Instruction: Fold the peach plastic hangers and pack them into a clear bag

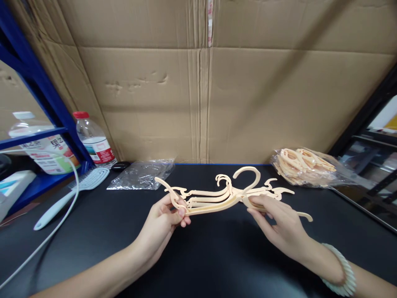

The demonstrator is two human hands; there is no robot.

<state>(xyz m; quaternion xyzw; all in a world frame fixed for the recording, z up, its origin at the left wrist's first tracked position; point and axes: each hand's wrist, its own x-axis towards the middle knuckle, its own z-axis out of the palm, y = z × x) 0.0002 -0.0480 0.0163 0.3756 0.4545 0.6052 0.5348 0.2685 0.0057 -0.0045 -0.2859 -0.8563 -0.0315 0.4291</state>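
A cream plastic folding hanger (214,208) is held up between my two hands, its hook (252,170) pointing upward. My left hand (167,217) pinches it near the left end, where a curved tip piece (164,184) sticks up. Near the hook, my right hand (276,217) grips the right arm, with fingers wrapped over it; that arm's tip (305,216) shows beyond the fingers. Just behind lie other cream hangers (209,193) on the black table, with their hooks (223,179) close together. My hands and the held hanger partly cover them.
A clear bag of more hanger pieces (304,165) lies at the back right. An empty-looking clear plastic bag (142,174) rests at the back left. Further left are a hairbrush (74,194), a white cable (66,215) and a red-capped bottle (94,140). Cardboard (149,103) stands behind.
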